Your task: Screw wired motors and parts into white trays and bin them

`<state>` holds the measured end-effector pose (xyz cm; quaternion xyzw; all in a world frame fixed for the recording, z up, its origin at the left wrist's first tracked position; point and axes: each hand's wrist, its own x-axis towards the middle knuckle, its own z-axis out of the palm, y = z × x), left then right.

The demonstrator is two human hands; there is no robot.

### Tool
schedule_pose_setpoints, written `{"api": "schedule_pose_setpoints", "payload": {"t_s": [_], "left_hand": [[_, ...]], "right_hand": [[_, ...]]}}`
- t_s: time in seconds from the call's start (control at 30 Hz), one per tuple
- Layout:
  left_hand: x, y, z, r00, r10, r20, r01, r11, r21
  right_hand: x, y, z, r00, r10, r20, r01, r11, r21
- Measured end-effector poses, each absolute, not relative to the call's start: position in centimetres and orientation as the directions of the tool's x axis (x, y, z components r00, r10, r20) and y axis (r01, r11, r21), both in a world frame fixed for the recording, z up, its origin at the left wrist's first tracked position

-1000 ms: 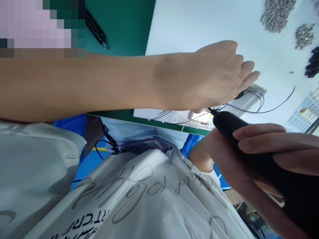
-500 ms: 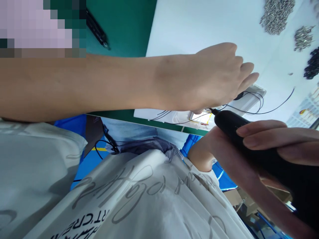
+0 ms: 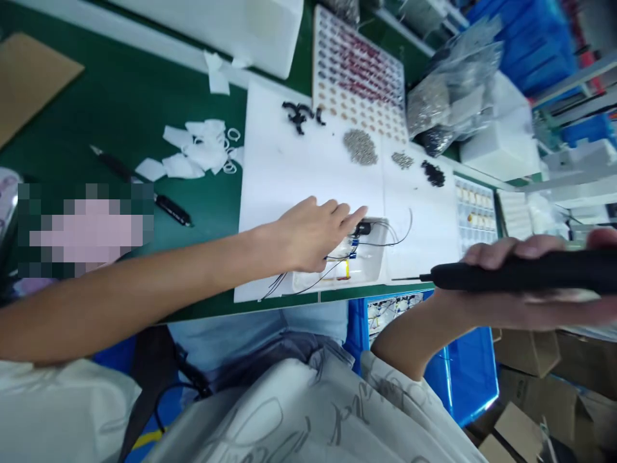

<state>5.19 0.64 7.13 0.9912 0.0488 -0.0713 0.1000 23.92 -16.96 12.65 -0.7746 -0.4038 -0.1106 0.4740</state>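
My left hand (image 3: pixel 318 235) rests at the left side of a white tray (image 3: pixel 377 267), its fingers bent over parts whose grip is hidden. Beside the fingertips are a small black part (image 3: pixel 363 228) and blue pieces, with thin black wires (image 3: pixel 398 242) curling to the right. A part with a yellow edge (image 3: pixel 346 269) lies in the tray. My right hand (image 3: pixel 520 283) is wrapped round a black screwdriver-like tool (image 3: pixel 506 273), held level to the right of the tray, its thin tip pointing left near the tray's edge.
Behind are piles of silver screws (image 3: pixel 360 147), black parts (image 3: pixel 432 173) and a board of small round pieces (image 3: pixel 359 77). White scraps (image 3: pixel 197 151) and a black pen-like tool (image 3: pixel 173 209) lie left. A blue bin (image 3: pixel 470 370) stands below the table's right front edge.
The view has pulled back and shows more of the table. The black tool has moved right, away from my left hand, and its tip now points nearly level to the left.
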Motion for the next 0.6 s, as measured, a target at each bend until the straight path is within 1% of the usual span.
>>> {"api": "schedule_pose_setpoints", "payload": {"t_s": [0.03, 0.1, 0.17, 0.27, 0.43, 0.53, 0.6], "left_hand": [[5.1, 0.7, 7.0, 0.987, 0.076, -0.141, 0.1, -0.979, 0.176], [5.0, 0.6, 6.8, 0.99, 0.069, -0.125, 0.088, -0.984, 0.154], [5.0, 0.5, 6.7, 0.991, 0.075, -0.112, 0.09, -0.987, 0.136], [5.0, 0.2, 6.6, 0.991, 0.077, -0.11, 0.088, -0.991, 0.1], [5.1, -0.2, 6.8, 0.988, 0.092, -0.128, 0.101, -0.992, 0.071], [5.1, -0.3, 7.1, 0.984, 0.102, -0.144, 0.114, -0.99, 0.082], [5.0, -0.1, 7.1, 0.983, 0.097, -0.153, 0.114, -0.988, 0.106]], "right_hand": [[25.0, -17.0, 12.5, 0.667, 0.466, 0.581, 0.699, -0.122, -0.705], [27.2, -17.1, 11.7, 0.731, 0.396, 0.556, 0.595, 0.03, -0.803], [29.5, -17.5, 10.6, 0.795, 0.366, 0.484, 0.494, 0.072, -0.866], [32.6, -18.2, 8.8, 0.853, 0.303, 0.426, 0.447, -0.001, -0.894], [35.9, -19.0, 6.4, 0.887, 0.231, 0.4, 0.427, -0.076, -0.901], [36.5, -19.4, 5.7, 0.883, 0.191, 0.43, 0.457, -0.137, -0.879], [36.2, -19.5, 5.7, 0.849, 0.121, 0.514, 0.528, -0.175, -0.831]]}}
